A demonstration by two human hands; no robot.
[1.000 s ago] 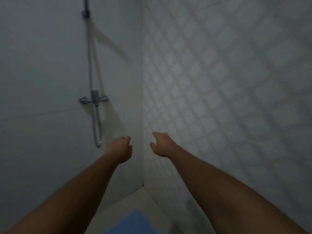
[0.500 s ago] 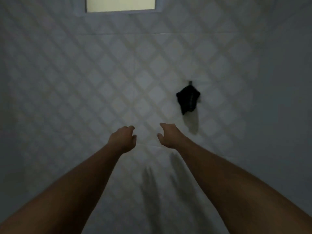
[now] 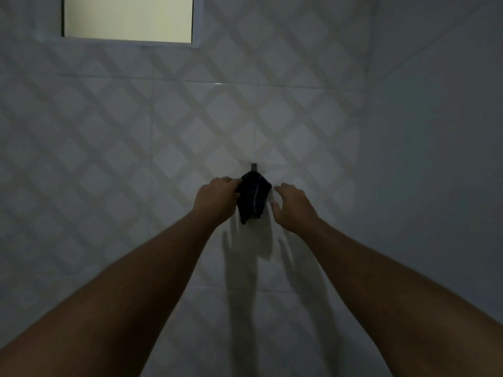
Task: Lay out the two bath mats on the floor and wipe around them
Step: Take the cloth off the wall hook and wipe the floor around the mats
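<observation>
— Grip?
— The left hand [image 3: 216, 200] pinches the dark cloth [image 3: 254, 200] by its edge; the right hand [image 3: 292, 206] is spread just beside it.
— Where's the cloth?
— Hanging on a hook [image 3: 253, 167] on the diamond-patterned tiled wall [image 3: 109, 159], below a window [image 3: 128, 17].

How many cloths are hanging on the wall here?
1. A dark cloth hangs from a hook on the tiled wall, between the left hand, touching its left edge, and the right hand, just beside it. None seems hidden.
</observation>
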